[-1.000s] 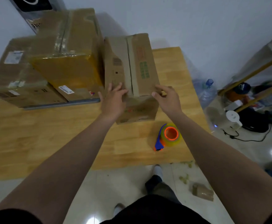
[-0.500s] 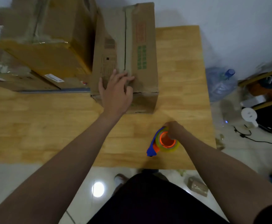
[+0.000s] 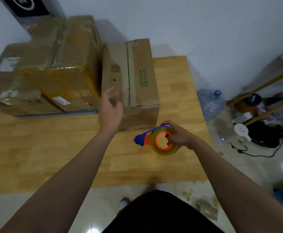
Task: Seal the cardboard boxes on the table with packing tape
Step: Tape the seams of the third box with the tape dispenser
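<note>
Left hand [image 3: 110, 111] hovers loose-fingered, holding nothing, at the near left corner of the box [image 3: 142, 91]; it should press the top flat. Right hand [image 3: 179, 137], just in front of the box, grips the tape dispenser [image 3: 160, 143] (fingers through its core); start tape along the seam [image 3: 128, 76].

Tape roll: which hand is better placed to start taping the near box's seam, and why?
Right: the right hand grips the tape roll near the box; the left hand is empty.

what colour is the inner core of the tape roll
Orange. The core of the tape roll, held by the right hand, shows best in the head view.
</note>
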`<state>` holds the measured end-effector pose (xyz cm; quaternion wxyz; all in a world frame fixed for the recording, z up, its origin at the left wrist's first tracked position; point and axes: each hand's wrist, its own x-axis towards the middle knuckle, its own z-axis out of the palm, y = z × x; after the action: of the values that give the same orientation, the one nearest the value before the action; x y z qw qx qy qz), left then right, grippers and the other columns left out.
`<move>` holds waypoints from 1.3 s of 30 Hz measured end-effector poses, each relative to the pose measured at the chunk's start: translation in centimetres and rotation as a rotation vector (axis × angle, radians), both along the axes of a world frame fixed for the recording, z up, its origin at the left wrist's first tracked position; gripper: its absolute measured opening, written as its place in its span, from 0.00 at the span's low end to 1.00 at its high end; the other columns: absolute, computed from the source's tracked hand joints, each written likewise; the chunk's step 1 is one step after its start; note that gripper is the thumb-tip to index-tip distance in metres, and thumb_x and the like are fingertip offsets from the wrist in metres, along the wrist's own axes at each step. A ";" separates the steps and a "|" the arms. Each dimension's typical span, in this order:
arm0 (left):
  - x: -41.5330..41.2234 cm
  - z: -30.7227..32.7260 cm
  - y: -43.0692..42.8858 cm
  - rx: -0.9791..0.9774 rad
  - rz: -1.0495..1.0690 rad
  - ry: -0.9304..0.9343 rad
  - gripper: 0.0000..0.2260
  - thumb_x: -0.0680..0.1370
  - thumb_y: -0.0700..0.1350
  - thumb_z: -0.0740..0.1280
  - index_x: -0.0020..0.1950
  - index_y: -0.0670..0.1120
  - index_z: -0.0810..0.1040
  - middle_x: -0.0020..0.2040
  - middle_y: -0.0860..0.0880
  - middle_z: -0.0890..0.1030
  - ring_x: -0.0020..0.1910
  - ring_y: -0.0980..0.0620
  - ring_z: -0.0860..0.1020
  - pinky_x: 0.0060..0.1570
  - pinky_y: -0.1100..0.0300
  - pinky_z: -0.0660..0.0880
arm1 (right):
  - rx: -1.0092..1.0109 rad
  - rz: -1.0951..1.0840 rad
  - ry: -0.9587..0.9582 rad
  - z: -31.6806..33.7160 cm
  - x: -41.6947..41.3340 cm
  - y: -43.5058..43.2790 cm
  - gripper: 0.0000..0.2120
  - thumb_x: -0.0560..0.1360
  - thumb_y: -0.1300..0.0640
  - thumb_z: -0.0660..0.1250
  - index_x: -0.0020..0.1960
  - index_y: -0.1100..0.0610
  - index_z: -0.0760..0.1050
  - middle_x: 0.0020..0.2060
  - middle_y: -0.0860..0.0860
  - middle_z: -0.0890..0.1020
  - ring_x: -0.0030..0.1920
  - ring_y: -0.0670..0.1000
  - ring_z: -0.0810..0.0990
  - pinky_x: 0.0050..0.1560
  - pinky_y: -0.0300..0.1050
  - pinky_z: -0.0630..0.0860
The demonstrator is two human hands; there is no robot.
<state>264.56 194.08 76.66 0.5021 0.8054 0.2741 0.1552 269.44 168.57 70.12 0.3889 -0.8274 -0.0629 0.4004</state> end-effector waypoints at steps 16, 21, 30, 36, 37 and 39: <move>-4.6 16.3 5.6 -0.673 -0.165 0.283 0.22 0.85 0.60 0.56 0.64 0.45 0.77 0.50 0.48 0.87 0.54 0.45 0.83 0.40 0.55 0.69 | 0.525 -0.214 -0.673 20.5 -0.4 7.5 0.37 0.67 0.78 0.60 0.69 0.51 0.74 0.59 0.46 0.81 0.52 0.36 0.79 0.51 0.33 0.75; -5.8 20.1 6.3 -0.735 -0.266 0.236 0.27 0.82 0.66 0.56 0.62 0.48 0.81 0.54 0.51 0.87 0.49 0.49 0.81 0.45 0.54 0.69 | 0.529 -0.166 -0.783 23.7 0.3 9.0 0.36 0.68 0.78 0.62 0.69 0.49 0.73 0.57 0.44 0.80 0.51 0.34 0.79 0.47 0.32 0.76; -6.4 22.3 5.6 -0.723 -0.212 0.093 0.13 0.80 0.57 0.68 0.54 0.50 0.84 0.44 0.55 0.87 0.50 0.51 0.81 0.50 0.54 0.72 | 0.577 -0.191 -0.850 25.0 -0.1 9.2 0.34 0.70 0.76 0.64 0.67 0.44 0.73 0.57 0.39 0.78 0.52 0.34 0.78 0.48 0.34 0.77; -6.3 22.4 5.2 -0.734 -0.227 0.088 0.20 0.76 0.63 0.71 0.57 0.49 0.84 0.46 0.54 0.87 0.49 0.50 0.81 0.55 0.52 0.73 | 0.588 -0.184 -0.862 24.7 0.2 8.8 0.35 0.71 0.76 0.65 0.67 0.42 0.72 0.58 0.38 0.78 0.56 0.38 0.78 0.50 0.39 0.79; -6.3 22.4 5.1 -0.735 -0.229 0.087 0.20 0.76 0.63 0.71 0.58 0.48 0.84 0.47 0.54 0.87 0.49 0.50 0.81 0.54 0.52 0.73 | 0.585 -0.182 -0.866 24.6 0.2 8.7 0.35 0.72 0.75 0.65 0.66 0.41 0.71 0.58 0.37 0.78 0.56 0.37 0.78 0.49 0.36 0.79; -6.1 22.2 5.0 -0.754 -0.227 0.094 0.21 0.78 0.63 0.69 0.58 0.48 0.84 0.48 0.53 0.87 0.49 0.50 0.81 0.53 0.51 0.74 | 0.583 -0.186 -0.864 24.4 0.2 8.5 0.35 0.72 0.75 0.66 0.65 0.39 0.70 0.58 0.37 0.77 0.56 0.36 0.77 0.47 0.34 0.78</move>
<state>258.48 199.09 98.86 0.7634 0.5961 0.2438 -0.0496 269.63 177.08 94.54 0.5754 -0.7765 -0.2524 -0.0472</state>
